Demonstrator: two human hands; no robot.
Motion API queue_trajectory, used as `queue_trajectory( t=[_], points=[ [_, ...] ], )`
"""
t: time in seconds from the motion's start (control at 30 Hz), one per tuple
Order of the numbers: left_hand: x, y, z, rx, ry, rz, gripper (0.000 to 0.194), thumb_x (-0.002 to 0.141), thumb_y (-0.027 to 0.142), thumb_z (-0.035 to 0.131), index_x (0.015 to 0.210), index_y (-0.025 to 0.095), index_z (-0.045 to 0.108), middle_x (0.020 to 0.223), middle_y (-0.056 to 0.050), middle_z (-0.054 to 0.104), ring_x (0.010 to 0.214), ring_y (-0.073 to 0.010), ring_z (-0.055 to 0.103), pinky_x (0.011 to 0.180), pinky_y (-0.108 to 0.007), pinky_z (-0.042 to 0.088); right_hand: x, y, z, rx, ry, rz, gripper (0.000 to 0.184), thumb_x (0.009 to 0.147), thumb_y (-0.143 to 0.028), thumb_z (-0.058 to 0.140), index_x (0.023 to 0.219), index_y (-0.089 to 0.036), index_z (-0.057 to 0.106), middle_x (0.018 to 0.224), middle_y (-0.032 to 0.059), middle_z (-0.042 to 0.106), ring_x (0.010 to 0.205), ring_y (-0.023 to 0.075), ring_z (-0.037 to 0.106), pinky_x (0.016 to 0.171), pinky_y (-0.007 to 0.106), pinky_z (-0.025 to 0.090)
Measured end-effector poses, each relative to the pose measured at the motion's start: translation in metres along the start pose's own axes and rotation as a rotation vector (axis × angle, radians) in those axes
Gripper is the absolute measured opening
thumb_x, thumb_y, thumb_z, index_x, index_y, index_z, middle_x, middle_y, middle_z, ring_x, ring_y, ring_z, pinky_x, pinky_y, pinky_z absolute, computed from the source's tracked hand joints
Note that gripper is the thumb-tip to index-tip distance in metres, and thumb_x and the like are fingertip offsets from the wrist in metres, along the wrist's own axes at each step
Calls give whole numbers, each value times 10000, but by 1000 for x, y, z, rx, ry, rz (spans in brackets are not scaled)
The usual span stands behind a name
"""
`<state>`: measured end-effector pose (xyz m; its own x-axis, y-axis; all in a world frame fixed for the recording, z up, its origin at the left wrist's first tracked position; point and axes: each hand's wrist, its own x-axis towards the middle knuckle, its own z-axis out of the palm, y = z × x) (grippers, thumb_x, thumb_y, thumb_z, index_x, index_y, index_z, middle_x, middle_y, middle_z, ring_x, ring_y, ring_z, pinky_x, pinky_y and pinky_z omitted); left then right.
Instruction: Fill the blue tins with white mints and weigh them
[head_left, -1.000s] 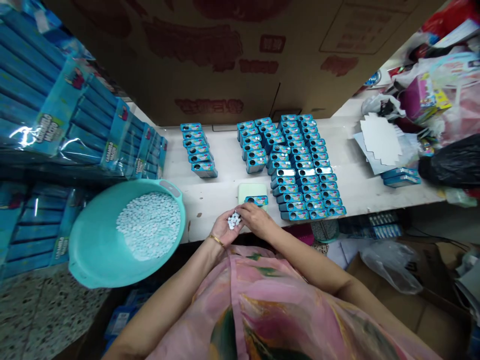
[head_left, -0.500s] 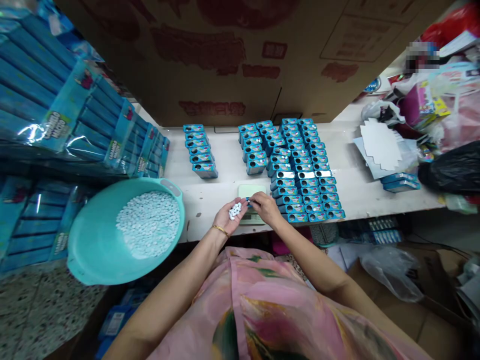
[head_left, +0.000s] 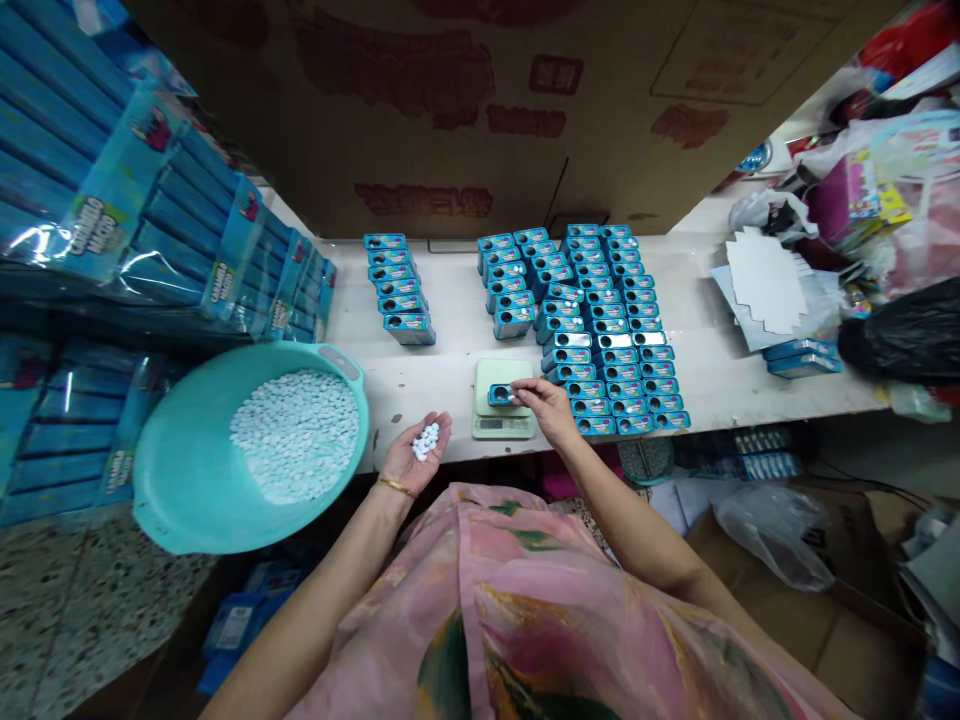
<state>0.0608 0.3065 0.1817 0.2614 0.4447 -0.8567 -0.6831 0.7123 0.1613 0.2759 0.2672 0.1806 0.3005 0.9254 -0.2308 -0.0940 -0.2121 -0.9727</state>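
Observation:
My left hand (head_left: 417, 452) is cupped palm up beside the basin, holding a small heap of white candies (head_left: 426, 442). A small blue tin (head_left: 497, 395) with a dark round opening rests on a pale green digital scale (head_left: 502, 427). At the tin's right end, the thumb and fingers of my right hand (head_left: 546, 404) are pinched together. Something small and white shows at those fingertips; whether it is a candy or part of the tin I cannot tell. Many more white candies (head_left: 300, 430) fill part of a turquoise basin (head_left: 180, 480) at the left.
Rows of similar blue tins (head_left: 615, 370) stand right of the scale, with shorter rows (head_left: 401, 290) farther left. A large cardboard box (head_left: 480, 130) closes off the back. Wrapped blue packs (head_left: 172, 220) are stacked at the left. White card pieces (head_left: 761, 280) and bags lie at the right.
My left hand has moved left, away from the scale, still holding candies. My right hand has shifted slightly right, and the tin on the scale now shows plainly.

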Motion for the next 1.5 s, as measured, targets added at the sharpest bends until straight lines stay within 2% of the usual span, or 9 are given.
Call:
queue_trajectory(
  t=[0.13,0.27,0.43,0.6,0.77,1.07,1.27,1.4,1.5],
  points=[
    [-4,0,-8,-25,22,-12,209,787,60,378,794,85,585,765,-125,651,784,-184,627,654,-286,546,5,-2,4,-35,16,-28,226,698,-336,557,855,-187,623,848,21,626,753,139,599,738,313,504],
    [-8,6,-13,-44,15,-6,195,777,52,395,791,71,589,775,-134,649,782,-186,626,652,-281,547,3,-6,-8,-196,133,-106,224,726,-329,515,848,-178,625,876,37,596,775,140,576,677,287,508],
    [-10,14,-22,-35,37,25,198,774,44,392,787,65,588,777,-135,646,773,-182,628,650,-271,547,-5,-6,-25,-421,142,-218,221,726,-284,532,897,-177,622,910,53,575,811,144,544,675,275,483],
    [-10,12,-22,-16,24,8,199,773,48,391,800,67,587,779,-132,649,765,-187,630,638,-281,550,-8,-3,-28,-510,182,-299,239,731,-273,536,943,-190,608,1010,73,546,900,162,519,687,285,477],
    [-10,11,-16,-11,13,-5,198,770,50,393,797,63,589,769,-136,651,753,-195,631,626,-293,551,-7,1,-30,-564,165,-280,303,724,-288,543,1016,-211,572,1075,75,513,958,175,495,697,293,481],
    [-8,10,-16,-33,31,-22,212,764,58,403,841,80,599,780,-130,651,768,-197,629,625,-303,549,-6,7,-31,-586,75,-227,525,668,-313,609,1164,-234,456,1196,91,414,1064,198,434,796,335,451],
    [-6,10,-17,-7,14,-24,184,755,55,419,789,68,599,780,-136,651,761,-189,629,641,-293,543,-4,16,-31,-591,6,-204,599,651,-300,622,1201,-212,404,1229,99,385,1114,200,399,860,348,413],
    [-6,8,-15,2,15,-31,194,755,58,410,786,67,601,771,-138,651,758,-189,628,643,-295,540,1,33,-32,-594,-18,-195,606,648,-279,616,1204,-198,390,1245,98,393,1121,201,402,887,353,387],
    [-3,4,-11,-4,-2,-46,203,751,71,409,799,74,607,772,-141,651,768,-197,626,643,-309,538,7,39,-26,-595,-51,-176,477,687,-255,566,1142,-181,443,1141,82,497,1032,190,475,868,348,393]
  ],
)
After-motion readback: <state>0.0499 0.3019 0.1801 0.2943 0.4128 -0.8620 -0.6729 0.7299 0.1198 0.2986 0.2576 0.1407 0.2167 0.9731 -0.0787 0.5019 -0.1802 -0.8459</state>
